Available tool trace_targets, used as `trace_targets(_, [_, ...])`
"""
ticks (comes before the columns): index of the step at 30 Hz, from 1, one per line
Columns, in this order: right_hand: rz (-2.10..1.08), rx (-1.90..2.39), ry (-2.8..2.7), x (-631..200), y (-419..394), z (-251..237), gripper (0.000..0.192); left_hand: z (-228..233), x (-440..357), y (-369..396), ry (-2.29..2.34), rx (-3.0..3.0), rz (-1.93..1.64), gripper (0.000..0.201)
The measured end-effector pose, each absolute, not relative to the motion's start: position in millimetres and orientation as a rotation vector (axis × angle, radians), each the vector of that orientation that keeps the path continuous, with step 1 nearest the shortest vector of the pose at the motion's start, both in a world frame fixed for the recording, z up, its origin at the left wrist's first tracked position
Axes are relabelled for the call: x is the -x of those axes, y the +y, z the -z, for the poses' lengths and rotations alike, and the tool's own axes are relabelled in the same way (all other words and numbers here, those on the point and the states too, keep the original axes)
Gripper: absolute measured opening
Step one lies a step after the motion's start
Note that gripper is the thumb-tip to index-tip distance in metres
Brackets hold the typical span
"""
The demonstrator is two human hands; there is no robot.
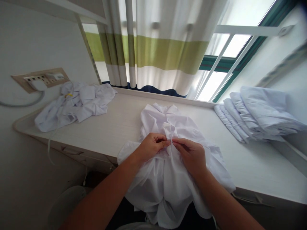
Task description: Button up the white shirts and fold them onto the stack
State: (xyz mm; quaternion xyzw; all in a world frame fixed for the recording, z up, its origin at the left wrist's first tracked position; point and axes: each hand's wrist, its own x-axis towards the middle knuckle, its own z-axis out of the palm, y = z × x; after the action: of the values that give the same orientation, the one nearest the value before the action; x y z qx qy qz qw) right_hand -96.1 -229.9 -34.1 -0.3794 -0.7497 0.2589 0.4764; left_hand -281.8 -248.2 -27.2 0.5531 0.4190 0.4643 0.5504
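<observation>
A white shirt (153,179) lies crumpled on the desk, its collar end toward the window and its lower part hanging over the front edge. Around the middle of its front, my left hand (153,145) pinches the cloth between thumb and fingers. Close beside it, my right hand (192,155) grips the facing edge of the same shirt, and the fingertips of both hands nearly meet. Any button between the fingers is too small or too covered to make out.
On the right of the desk (105,127) stands a stack of folded white garments (259,115). A rumpled white garment (79,102) lies at the left, below a wall socket (40,80) with a cable. Behind hangs a curtain (168,51) before a barred window.
</observation>
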Motion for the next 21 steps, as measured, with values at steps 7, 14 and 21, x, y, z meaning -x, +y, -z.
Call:
trace_targets(7, [-0.665,0.951,-1.838,98.0,-229.6,34.3,0.014,29.2,280.8,-246.7,1.037,-1.264,-1.152,0.034])
trace_targets(14, [-0.668,0.985,-1.795,98.2,-230.3,33.7,0.015,25.6,281.8,-249.3,0.988,-1.306,-1.134,0.032])
trace_targets(21, [-0.693,0.929,-1.807,96.9,-231.1,33.1,0.012,29.6,281.6,-247.3,0.976,-1.315,-1.102,0.031])
